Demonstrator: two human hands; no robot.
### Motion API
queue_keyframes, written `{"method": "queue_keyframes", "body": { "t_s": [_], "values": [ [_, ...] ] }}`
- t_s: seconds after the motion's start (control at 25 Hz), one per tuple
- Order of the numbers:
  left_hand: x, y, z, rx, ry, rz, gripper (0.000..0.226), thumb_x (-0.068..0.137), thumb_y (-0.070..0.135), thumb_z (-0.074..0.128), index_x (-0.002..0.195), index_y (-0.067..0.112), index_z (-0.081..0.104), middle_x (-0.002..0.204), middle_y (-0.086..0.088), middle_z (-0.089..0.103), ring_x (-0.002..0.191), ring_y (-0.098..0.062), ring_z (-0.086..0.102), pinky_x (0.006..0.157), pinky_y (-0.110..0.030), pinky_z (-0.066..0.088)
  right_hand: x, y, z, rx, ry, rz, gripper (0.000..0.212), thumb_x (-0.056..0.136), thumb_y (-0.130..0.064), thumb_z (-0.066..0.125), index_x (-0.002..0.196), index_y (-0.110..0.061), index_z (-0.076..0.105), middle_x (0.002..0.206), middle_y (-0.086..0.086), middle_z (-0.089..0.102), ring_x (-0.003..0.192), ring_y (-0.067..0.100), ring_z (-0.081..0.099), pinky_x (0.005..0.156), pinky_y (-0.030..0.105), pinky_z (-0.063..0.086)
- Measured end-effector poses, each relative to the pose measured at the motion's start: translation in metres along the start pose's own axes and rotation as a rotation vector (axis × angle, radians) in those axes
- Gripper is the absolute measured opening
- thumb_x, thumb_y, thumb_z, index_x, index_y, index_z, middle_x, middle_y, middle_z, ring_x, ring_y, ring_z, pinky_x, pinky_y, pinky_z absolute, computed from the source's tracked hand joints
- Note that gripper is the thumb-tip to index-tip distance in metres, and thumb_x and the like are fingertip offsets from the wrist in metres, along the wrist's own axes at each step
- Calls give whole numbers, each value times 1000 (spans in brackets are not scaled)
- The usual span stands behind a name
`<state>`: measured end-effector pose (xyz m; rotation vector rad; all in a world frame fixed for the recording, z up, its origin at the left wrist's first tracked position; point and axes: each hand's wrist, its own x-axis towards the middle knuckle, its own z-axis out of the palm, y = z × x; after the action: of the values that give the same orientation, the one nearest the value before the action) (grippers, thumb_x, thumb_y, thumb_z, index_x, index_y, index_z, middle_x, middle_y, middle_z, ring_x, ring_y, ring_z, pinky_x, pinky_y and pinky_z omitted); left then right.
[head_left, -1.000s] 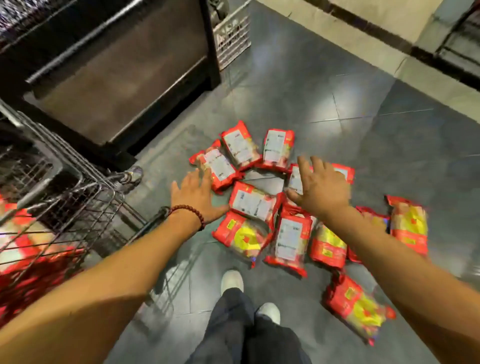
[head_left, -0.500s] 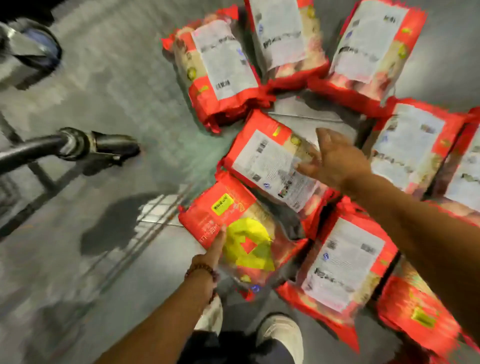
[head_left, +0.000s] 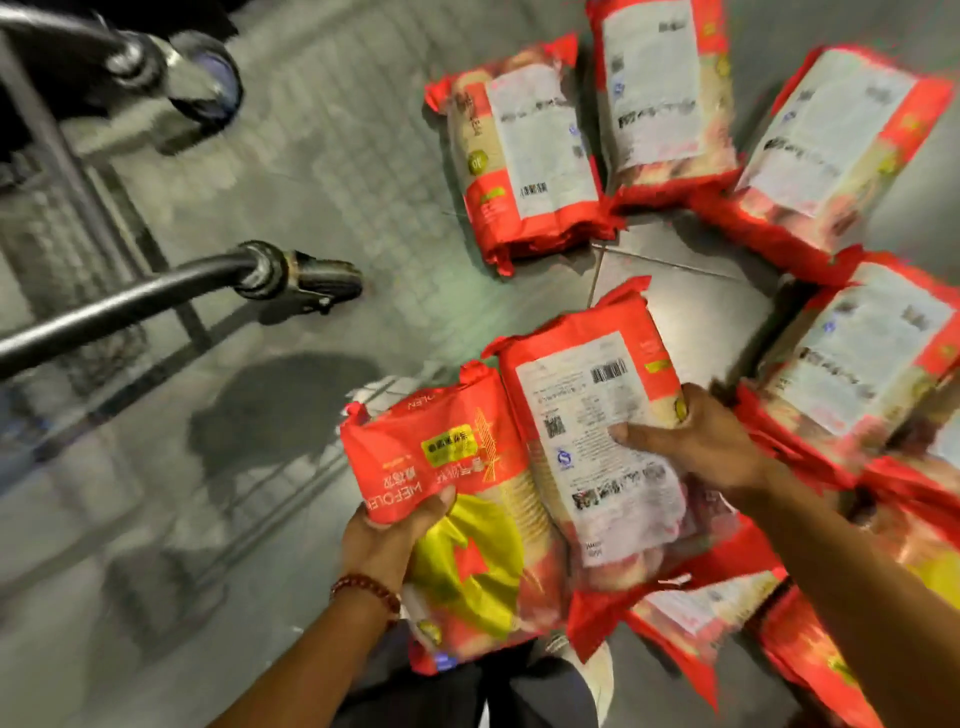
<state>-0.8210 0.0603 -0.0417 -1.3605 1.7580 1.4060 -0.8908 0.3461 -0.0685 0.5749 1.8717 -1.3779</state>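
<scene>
Down low over a grey tiled floor (head_left: 311, 182), I have one red pack in each hand. My left hand (head_left: 387, 535), with a bead bracelet (head_left: 369, 587) on its wrist, grips the yellow pack (head_left: 467, 561) by its left edge, thumb on the printed front and fingers curled beneath. This pack shows a red front with a large yellow patch. It sits side by side with the label pack (head_left: 587, 426), and the two touch along their long edges. My right hand (head_left: 701, 447) holds the label pack by its right edge, thumb pressed on the white label and fingers curled over the edge. Both packs are in front of my legs, and the tip of a pale shoe (head_left: 597, 670) shows below them. Other packs (head_left: 524, 150) lie on the floor, three in a row beyond the held pair with labels up, and more crowded to the right. To the left, well apart from the packs, stand a dark cart bar (head_left: 130, 306) and a wheel (head_left: 208, 78). Motion blurs much of the print.
</scene>
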Motion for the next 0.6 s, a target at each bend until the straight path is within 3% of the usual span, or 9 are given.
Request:
{"method": "queue_keyframes", "body": {
  "t_s": [0.12, 0.2, 0.24, 0.36, 0.48, 0.6],
  "values": [
    [-87, 55, -50, 2, -36, 98, 39, 63, 17, 87, 98, 14, 69, 77, 11, 72, 71, -5, 67, 77, -26, 54, -93, -56, -3, 168, 27, -32, 98, 35, -58, 93, 113, -4, 68, 103, 9, 78, 95, 27, 75, 84, 40, 61],
    [-144, 96, -84, -27, -73, 161, 59, 45, 31, 94, 97, 15, 71, 72, 12, 75, 68, -3, 70, 77, -27, 56, -156, -109, -10, 219, 63, -56, 94, 45, -47, 95, 120, -3, 61, 107, 9, 77, 97, 27, 75, 82, 38, 61],
    [-170, 116, -98, -23, -81, 195, 67, 33, 43, 93, 92, 20, 72, 74, 13, 76, 73, -5, 71, 79, -31, 56, -186, -137, -15, 225, 74, -75, 81, 53, -37, 95, 120, -5, 60, 105, 7, 78, 94, 23, 75, 78, 33, 62],
    [-258, 177, -149, -36, -114, 301, 65, 26, 54, 88, 83, 29, 71, 75, 18, 75, 78, -3, 71, 77, -26, 53, -278, -228, -26, 196, 135, -167, 45, 70, -14, 85, 107, -19, 60, 93, -3, 79, 81, 9, 76, 64, 20, 59],
    [-354, 228, -210, -140, -106, 438, 87, 13, 63, 87, 88, 22, 71, 72, 18, 75, 70, 3, 70, 62, -9, 51, -377, -324, -28, 119, 185, -286, 41, 72, -17, 86, 102, -21, 58, 90, -6, 76, 74, 7, 73, 65, 22, 59],
    [-414, 261, -263, -224, -122, 526, 89, 14, 61, 87, 91, 20, 71, 74, 15, 75, 75, -4, 71, 61, -5, 49, -435, -397, -19, 88, 177, -382, 36, 78, -10, 80, 100, -20, 54, 89, -3, 70, 66, 0, 68, 58, 17, 50]
  ]
}}
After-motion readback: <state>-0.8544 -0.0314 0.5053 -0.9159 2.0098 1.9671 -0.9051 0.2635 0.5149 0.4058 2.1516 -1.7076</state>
